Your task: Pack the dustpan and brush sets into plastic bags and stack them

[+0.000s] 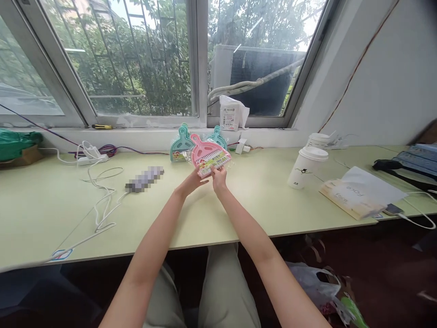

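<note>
Both my hands hold a pink hand dustpan (207, 152) in clear plastic wrapping, with a printed label and white stripes along its lower edge. It is tilted, its looped handle pointing up and away from me. My left hand (192, 183) grips the lower left corner, some fingers stretched out underneath. My right hand (219, 178) pinches the bottom edge, thumb on the front. Behind it, a teal dustpan (182, 145) in wrapping stands against the wall under the sill. Another teal dustpan (217, 134) is partly hidden by the pink one.
Left lie a blurred-out grey object (144, 179), white cables (102, 200) and a power strip (92, 156). White paper cups (306, 166) and a paper bag (362, 191) are at right. A tissue pack (230, 115) and a yellow-handled tool (102, 126) rest on the sill.
</note>
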A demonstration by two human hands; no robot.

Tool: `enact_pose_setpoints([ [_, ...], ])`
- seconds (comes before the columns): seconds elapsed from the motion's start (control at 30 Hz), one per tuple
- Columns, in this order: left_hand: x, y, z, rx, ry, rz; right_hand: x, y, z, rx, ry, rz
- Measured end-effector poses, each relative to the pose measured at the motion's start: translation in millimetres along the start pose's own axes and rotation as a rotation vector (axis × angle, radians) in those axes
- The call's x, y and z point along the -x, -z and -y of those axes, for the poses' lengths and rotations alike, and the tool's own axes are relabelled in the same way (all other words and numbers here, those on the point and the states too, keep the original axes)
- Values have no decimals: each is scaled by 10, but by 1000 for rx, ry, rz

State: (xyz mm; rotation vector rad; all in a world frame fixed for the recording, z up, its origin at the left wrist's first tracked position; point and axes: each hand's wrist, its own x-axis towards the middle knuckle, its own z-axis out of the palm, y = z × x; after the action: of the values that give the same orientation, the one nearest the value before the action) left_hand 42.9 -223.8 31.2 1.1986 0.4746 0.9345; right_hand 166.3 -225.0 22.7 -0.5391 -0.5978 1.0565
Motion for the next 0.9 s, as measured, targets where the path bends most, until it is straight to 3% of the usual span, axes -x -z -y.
enact_pose_setpoints([
  [0.1, -24, 83, -15, -54, -107, -213, 22, -12, -55, 21, -20, 35],
  [0.17, -29, 125, 3, -145, -129, -293, 44, -16, -115, 46, -34, 31],
  [0.37, -35, 68, 93, -182, -83, -292, -19, 37, -184, 154, -95, -24],
  [0.43, -49, 83, 75, -132, -96, -358, -88, 92, -107, 183, -193, 75],
  [0.57, -45, 330, -36, -13, -36, -622, -240, 302, 143, 420, -372, 507],
  [0.63, -5, 518, -88, 43, 3, -703, -297, 413, 226, 694, -247, 564],
  [0.8, 112, 800, -107, 170, 24, -715, -310, 464, 197, 1281, 531, 571],
  [0.9, 131, 777, -92, 182, 45, -630, -278, 408, 149, 1360, 691, 536],
])
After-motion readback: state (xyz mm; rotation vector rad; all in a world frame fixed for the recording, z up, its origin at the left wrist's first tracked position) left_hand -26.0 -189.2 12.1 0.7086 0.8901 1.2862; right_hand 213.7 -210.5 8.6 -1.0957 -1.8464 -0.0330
